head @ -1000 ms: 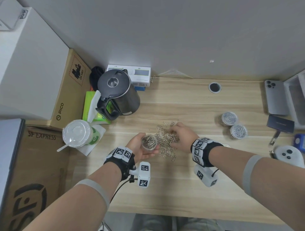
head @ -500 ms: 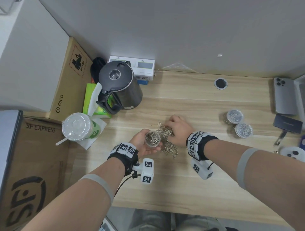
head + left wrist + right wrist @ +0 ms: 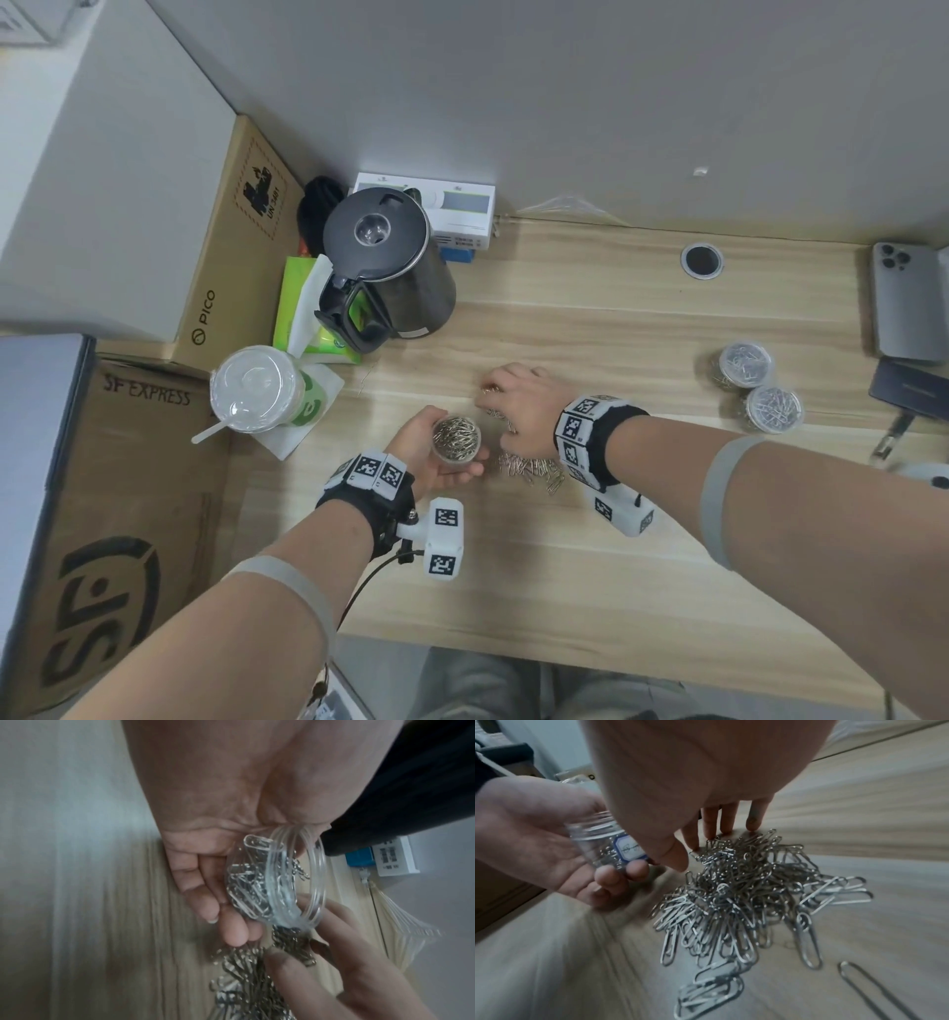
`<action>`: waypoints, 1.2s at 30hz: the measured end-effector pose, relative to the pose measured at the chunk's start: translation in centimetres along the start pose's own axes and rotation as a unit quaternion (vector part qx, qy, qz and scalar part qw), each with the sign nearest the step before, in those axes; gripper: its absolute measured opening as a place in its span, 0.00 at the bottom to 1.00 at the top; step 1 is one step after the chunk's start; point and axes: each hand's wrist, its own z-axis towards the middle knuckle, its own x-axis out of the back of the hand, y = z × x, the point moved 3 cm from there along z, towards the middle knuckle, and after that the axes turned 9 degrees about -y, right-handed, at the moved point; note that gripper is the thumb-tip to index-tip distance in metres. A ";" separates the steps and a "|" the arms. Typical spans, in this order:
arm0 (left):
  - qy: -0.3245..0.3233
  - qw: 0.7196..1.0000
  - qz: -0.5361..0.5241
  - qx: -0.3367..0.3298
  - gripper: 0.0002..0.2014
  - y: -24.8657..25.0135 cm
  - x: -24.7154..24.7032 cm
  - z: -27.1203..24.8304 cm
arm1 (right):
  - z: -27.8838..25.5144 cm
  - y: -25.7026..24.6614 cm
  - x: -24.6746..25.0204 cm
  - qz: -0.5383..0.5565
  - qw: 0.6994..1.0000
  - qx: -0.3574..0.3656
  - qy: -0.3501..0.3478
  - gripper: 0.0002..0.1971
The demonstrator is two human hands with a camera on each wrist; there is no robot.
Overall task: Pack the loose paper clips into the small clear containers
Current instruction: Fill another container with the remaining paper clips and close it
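My left hand [image 3: 441,460] holds a small clear container [image 3: 456,441], open at the top and partly filled with paper clips; its wall and a blue-edged label show in the right wrist view [image 3: 628,848]. In the left wrist view the container [image 3: 295,882] lies tilted in my curled fingers. Just right of it a pile of loose paper clips [image 3: 744,898] lies on the wooden desk [image 3: 565,565]. My right hand [image 3: 518,406] covers the pile, its straight fingers [image 3: 727,821] touching the far edge. Part of the pile [image 3: 534,467] shows below my wrist.
Two closed clear containers [image 3: 745,364] [image 3: 774,408] full of clips stand at the right. A black kettle [image 3: 385,267], a lidded cup [image 3: 257,390] and a green tissue pack sit at the left, cardboard boxes beyond. A phone [image 3: 904,303] lies far right.
My right hand has slid left and away over the pile, closer to the container. The left hand still holds the container in about the same place.
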 end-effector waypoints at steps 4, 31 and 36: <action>0.014 1.000 -0.001 0.000 0.21 -0.4 0.4 0.0 | -1.2 -0.3 -0.7 -0.014 0.999 0.028 0.006 0.23; -0.057 0.997 0.048 -0.007 0.24 -0.9 -5.1 3.3 | -4.2 1.6 -4.9 0.207 0.959 -0.166 0.097 0.53; -0.097 0.995 0.028 -0.009 0.23 -1.0 -5.7 3.8 | -3.8 1.0 -4.9 0.238 0.952 -0.154 0.118 0.31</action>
